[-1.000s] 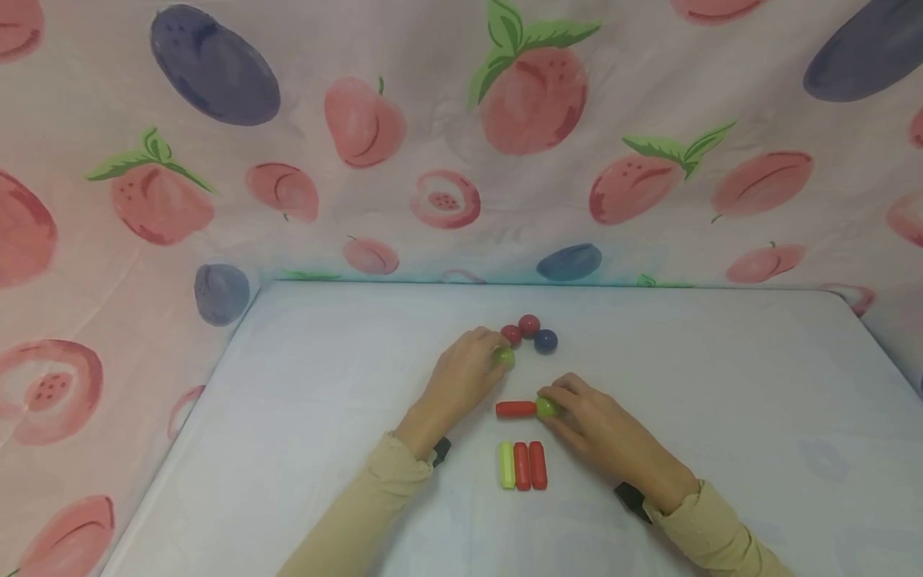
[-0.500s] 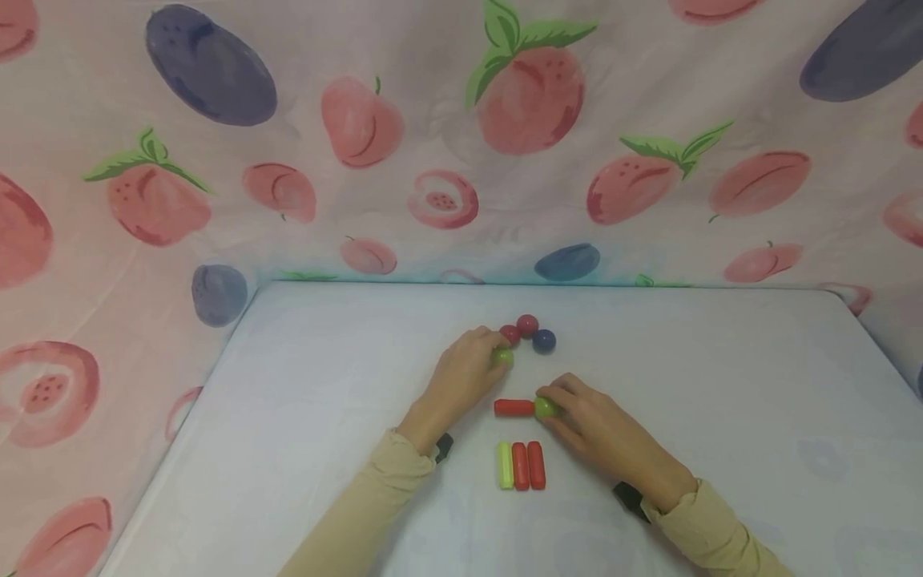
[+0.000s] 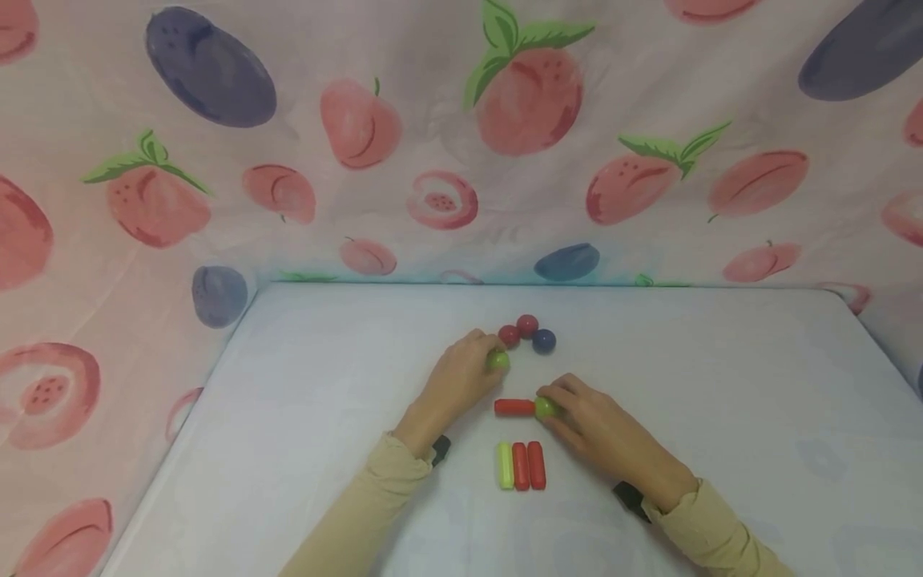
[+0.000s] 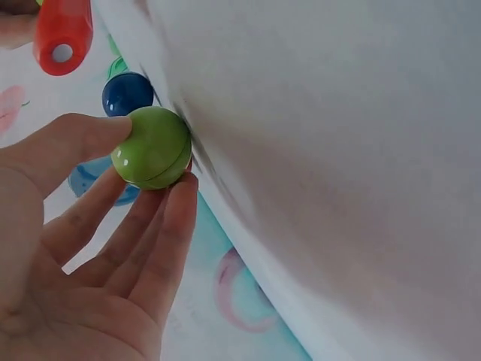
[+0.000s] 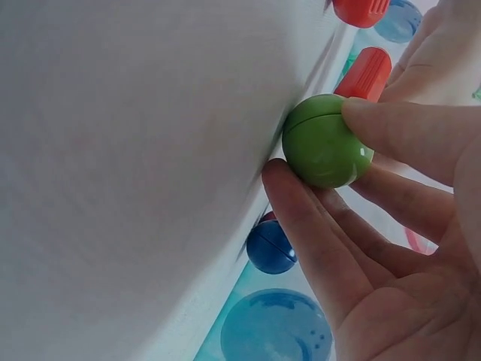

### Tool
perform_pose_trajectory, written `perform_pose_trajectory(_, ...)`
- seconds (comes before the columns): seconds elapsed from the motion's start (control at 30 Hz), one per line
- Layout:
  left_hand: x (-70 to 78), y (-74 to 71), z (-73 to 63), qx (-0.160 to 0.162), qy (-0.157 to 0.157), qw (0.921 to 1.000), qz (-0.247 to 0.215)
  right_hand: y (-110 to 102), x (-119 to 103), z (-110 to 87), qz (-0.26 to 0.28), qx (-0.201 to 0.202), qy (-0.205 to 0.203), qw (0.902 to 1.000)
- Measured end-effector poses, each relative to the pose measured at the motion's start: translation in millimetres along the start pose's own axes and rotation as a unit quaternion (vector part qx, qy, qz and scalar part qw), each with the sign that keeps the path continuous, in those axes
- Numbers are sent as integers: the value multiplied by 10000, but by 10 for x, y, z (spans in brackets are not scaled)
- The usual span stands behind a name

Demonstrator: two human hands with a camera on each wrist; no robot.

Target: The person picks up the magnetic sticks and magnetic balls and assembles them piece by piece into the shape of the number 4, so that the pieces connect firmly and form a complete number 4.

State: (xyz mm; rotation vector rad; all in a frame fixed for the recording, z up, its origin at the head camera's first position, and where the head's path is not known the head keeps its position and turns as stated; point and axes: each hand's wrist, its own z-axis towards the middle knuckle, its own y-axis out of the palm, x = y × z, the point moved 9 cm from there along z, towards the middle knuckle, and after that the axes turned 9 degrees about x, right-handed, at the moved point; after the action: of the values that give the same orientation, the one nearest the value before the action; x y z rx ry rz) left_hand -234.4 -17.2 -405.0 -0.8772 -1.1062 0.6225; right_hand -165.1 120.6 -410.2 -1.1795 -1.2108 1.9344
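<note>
My left hand (image 3: pixel 460 375) pinches a glossy green ball (image 4: pixel 152 148) between thumb and fingertips, low over the white table. A thin seam runs round that ball. My right hand (image 3: pixel 594 421) holds another green ball (image 5: pixel 325 143), its thumb on one side and fingers on the other. A short red stick (image 3: pixel 514 408) lies crosswise with its right end against this second ball. In the left wrist view, a red stick (image 4: pixel 65 34) shows a round hole in its end. Two red balls (image 3: pixel 527 326) and a dark blue ball (image 3: pixel 544 341) sit just beyond my left fingertips.
Nearer the front, a yellow-green stick (image 3: pixel 505 466) and two red sticks (image 3: pixel 529 466) lie side by side. The white table (image 3: pixel 721 361) ends at a fruit-printed cloth (image 3: pixel 447 120) behind and at the left.
My left hand has drawn its green ball slightly left and toward me, away from the red balls. The right hand, its ball and the red stick stay in place.
</note>
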Motion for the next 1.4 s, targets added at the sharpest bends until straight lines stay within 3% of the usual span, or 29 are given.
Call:
perform_pose_trajectory(0.5,5,-200,-162,54,-126,9995,-278,3,26,-2,60,-2,150,9999)
perform_pose_trajectory(0.83,-6,-303,-306,41,-175,9997,-180,-7,21,-3,59,41,163,9998)
perform_pose_trajectory(1.4,-1,-351,-470,-24,-16,10000,-88,16,39,1,158,-69,289,9994)
